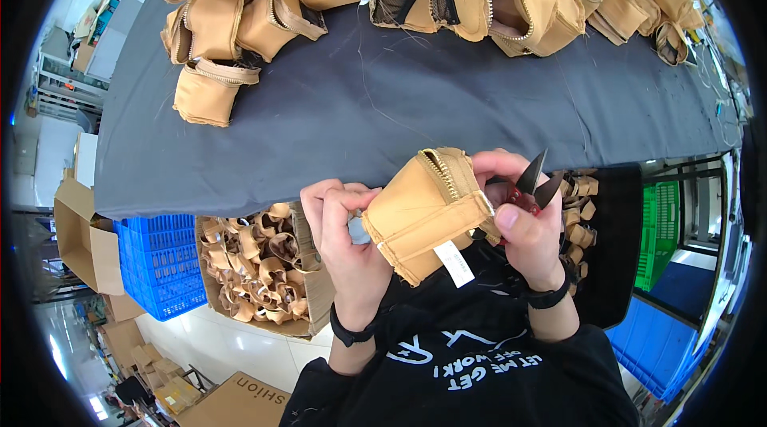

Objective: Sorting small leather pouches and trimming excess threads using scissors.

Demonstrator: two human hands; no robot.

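A tan zippered pouch [419, 207] is held up in front of my body, just off the table's near edge. My left hand [342, 223] is closed on the pouch's left side, with a small grey-blue piece [359, 230] showing by its fingers. My right hand [527, 239] grips red-handled thread snips [527, 190], their dark blades apart and pointing up and away from the pouch. Fingers of that same hand also touch the pouch's right edge. The metal zipper runs along the pouch's upper right, and a white label [454, 264] hangs from its lower seam.
Many similar tan pouches [209, 91] lie heaped along the far side of the dark-covered table [319, 123]. Below left stand a carton [318, 287] full of tan pieces and blue crates [164, 267]. More tan pieces [575, 235], a green crate [659, 227] and a blue bin [651, 347] are at right.
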